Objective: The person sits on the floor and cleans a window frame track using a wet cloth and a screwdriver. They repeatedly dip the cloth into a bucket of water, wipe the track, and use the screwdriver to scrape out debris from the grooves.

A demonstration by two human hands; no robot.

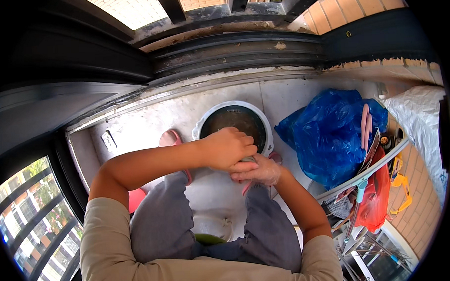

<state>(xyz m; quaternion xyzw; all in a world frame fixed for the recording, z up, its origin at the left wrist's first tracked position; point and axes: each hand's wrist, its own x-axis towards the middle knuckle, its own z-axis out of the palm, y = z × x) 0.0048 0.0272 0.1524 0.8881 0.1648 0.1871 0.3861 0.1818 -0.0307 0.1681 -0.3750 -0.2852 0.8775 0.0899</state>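
Observation:
A round basin with a pale rim and dark inside holds murky brown water, on the floor between my feet. My left hand is over the basin's near edge, back upward and fingers curled down. Just to its near right, my right hand meets it; a shiny, see-through film like a thin plastic glove covers it. Its fingers are bent in under the left hand. Both hands are closed together. A bit of something greyish shows between them, mostly hidden by the fingers, and I cannot make out what it is.
Right of the basin sits a blue plastic bag, beside a red bag and a yellow toy-like item. A white sack leans farther right. Beyond the basin runs a dark window track. A tied clear bag lies between my legs.

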